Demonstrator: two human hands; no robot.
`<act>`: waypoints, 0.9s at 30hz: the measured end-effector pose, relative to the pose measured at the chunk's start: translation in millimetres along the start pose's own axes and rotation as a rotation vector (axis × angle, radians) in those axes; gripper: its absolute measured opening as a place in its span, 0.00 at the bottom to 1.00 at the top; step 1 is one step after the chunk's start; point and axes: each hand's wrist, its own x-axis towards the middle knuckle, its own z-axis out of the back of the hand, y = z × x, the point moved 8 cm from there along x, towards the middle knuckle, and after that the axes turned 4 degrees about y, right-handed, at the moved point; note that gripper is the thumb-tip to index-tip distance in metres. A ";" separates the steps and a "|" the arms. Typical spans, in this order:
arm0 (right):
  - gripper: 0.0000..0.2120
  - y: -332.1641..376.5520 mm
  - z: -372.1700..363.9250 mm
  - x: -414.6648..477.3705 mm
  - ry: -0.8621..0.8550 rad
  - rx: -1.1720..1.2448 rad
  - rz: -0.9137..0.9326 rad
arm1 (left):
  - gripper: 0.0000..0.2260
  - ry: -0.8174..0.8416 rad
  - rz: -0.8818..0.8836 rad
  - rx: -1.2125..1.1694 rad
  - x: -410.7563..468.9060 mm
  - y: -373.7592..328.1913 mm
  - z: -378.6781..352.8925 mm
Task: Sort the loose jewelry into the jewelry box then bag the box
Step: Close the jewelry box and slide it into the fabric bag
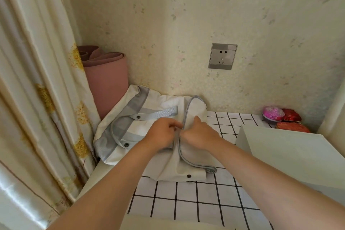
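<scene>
A white cloth bag [145, 102] with grey bands and grey straps lies on the checked tabletop [186, 201], its left end against the curtain. My left hand [162, 134] and my right hand [197, 134] meet over the middle of the bag, each pinching the fabric beside a grey strap [182, 151] that runs between them. The jewelry box is not visible; I cannot tell whether it is inside the bag. No loose jewelry shows on the table.
A white box-like block [291, 155] stands at the right. Behind it, in the far right corner, lie a pink round case [273, 113] and two red embroidered pouches [293, 127]. A rolled pink mat [106, 80] leans in the left corner beside a floral curtain [37, 99]. A wall socket [222, 56] faces me.
</scene>
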 end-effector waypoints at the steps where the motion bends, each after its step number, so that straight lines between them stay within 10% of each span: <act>1: 0.44 1.2 -2.3 1.8 0.009 0.027 0.005 | 0.19 -0.002 0.019 -0.113 3.3 -1.2 -0.9; 6: 0.24 5.5 -7.5 9.6 0.000 0.080 0.079 | 0.15 -0.012 0.073 -0.456 8.5 -8.6 -8.0; 9: 0.02 5.5 3.6 10.4 -0.037 0.189 0.080 | 0.14 -0.079 -0.018 -0.162 13.1 -10.6 -4.8; 18: 0.07 -12.1 14.3 16.1 -0.171 0.364 0.120 | 0.07 -0.160 0.007 0.142 13.8 -15.9 -18.4; 27: 0.27 -1.1 13.5 20.4 -0.161 0.260 0.289 | 0.06 -0.115 0.071 -0.063 23.4 3.1 -11.5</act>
